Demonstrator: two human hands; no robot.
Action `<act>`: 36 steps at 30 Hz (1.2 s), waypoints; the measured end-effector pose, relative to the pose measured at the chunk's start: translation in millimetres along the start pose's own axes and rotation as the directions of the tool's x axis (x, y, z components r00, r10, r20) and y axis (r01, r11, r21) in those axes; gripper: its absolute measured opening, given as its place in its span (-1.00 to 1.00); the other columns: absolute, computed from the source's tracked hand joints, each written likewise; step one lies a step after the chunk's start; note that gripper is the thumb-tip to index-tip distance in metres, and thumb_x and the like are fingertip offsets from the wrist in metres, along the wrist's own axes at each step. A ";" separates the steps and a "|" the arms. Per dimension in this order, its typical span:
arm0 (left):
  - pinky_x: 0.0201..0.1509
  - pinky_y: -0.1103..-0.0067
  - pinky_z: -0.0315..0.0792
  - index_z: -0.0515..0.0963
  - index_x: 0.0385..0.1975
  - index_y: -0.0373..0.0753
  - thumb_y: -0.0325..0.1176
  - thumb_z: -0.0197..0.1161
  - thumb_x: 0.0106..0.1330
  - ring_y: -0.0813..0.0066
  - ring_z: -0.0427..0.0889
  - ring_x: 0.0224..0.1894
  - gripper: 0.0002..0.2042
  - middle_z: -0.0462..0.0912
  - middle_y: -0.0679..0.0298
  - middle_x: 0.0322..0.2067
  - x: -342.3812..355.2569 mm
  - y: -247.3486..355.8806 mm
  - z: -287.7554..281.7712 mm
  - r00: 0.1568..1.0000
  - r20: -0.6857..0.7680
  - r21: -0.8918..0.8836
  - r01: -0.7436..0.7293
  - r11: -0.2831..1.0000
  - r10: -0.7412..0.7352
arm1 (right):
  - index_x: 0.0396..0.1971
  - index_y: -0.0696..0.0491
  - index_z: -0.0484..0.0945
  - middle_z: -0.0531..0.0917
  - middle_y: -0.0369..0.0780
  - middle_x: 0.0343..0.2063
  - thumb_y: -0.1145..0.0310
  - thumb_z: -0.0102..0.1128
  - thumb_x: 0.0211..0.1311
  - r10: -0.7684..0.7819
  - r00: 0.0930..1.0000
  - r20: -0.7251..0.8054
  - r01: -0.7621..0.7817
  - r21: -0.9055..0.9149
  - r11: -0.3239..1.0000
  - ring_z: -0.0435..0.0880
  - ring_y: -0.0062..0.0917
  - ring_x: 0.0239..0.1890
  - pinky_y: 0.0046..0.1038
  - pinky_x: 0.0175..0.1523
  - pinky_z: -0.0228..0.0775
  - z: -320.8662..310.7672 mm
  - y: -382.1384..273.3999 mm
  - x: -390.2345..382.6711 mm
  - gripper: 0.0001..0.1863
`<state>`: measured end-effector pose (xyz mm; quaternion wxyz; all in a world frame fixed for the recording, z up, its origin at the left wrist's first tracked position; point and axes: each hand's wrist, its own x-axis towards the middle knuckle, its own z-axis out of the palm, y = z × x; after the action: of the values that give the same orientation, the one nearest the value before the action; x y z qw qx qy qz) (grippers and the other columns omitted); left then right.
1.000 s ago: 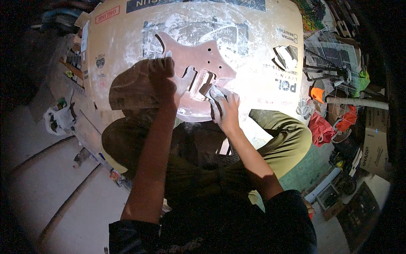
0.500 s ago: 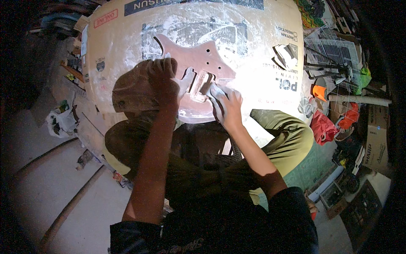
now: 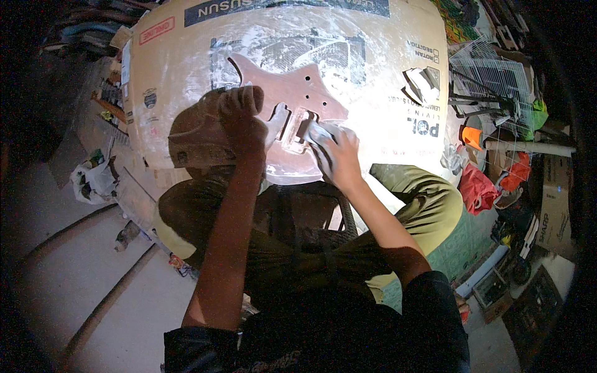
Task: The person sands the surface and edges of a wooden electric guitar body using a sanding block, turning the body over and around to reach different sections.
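Note:
A reddish-brown electric guitar body (image 3: 289, 88) lies on dust-covered cardboard (image 3: 174, 71) in front of my crossed legs. It has pointed horns, several small round holes and cut-out cavities in its middle. My left hand (image 3: 244, 121), mostly in shadow, grips the body's left side, its thumb lying on the face beside a narrow slot. My right hand (image 3: 336, 152) presses on the face at the right of the larger cavity. White dust coats its bent fingers, which are held together; whatever lies beneath them is hidden.
Folded whitish sheets (image 3: 421, 86) lie on the cardboard's right side. Beyond it are a white wire rack (image 3: 488, 68), an orange object (image 3: 472, 137) and a red bag (image 3: 477, 188). A white plastic bag (image 3: 93, 181) sits on the left floor.
My right hand stays on the guitar body near the cavity with barely any shift. The fingers of my left hand look more curled at the body's left side. The whole view has shifted slightly.

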<state>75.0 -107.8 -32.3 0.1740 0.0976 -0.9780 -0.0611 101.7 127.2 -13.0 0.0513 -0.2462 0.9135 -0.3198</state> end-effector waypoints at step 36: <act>0.29 0.11 0.28 0.46 -0.11 -0.24 0.07 0.51 -0.06 0.05 0.50 -0.05 -0.36 0.51 0.06 -0.23 -5.0 5.9 6.1 0.998 -0.029 -0.099 0.057 0.993 -0.060 | -0.05 -0.08 0.63 0.50 -0.14 0.14 0.45 0.24 0.12 0.102 0.992 0.078 -0.094 -0.104 0.990 0.42 -0.10 0.12 -0.08 0.19 0.20 -2.8 -19.5 14.5 -0.65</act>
<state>76.4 -100.5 -38.8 0.1925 0.1185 -0.9676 -0.1128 96.4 108.6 2.0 0.0924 -0.2162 0.9365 -0.2604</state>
